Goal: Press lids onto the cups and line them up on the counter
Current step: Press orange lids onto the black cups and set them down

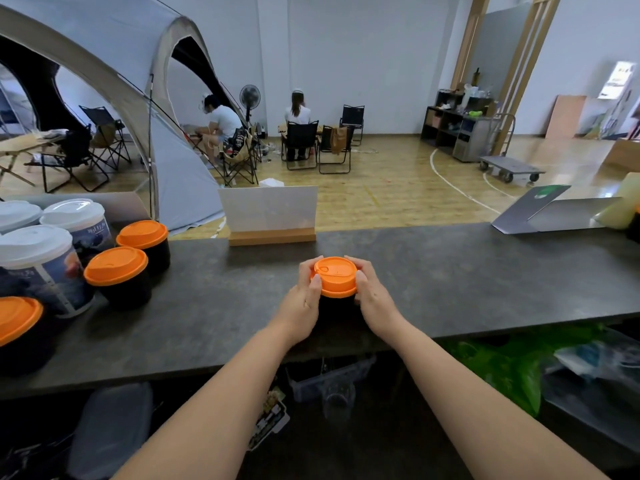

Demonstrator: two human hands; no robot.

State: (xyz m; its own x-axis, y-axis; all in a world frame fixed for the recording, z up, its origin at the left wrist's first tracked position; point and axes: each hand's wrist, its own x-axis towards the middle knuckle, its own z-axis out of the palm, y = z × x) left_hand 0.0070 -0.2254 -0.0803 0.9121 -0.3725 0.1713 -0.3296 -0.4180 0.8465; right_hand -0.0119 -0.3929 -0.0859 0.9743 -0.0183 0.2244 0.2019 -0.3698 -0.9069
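Note:
A black cup (335, 308) with an orange lid (336, 276) stands in the middle of the dark counter (450, 271). My left hand (304, 299) and my right hand (372, 296) curl round the lid's rim from both sides, thumbs on its near edge. At the left stand three more black cups with orange lids (117, 270), (142, 234), (17, 318), in a diagonal row. Behind them are three taller printed cups with white lids (34, 244), (74, 210), (17, 213).
A clear sign in a wooden base (272, 216) stands at the counter's far edge. A grey folded stand (533, 211) lies at the far right. Green bags (512, 368) sit under the counter. Beyond are a tent, chairs and seated people.

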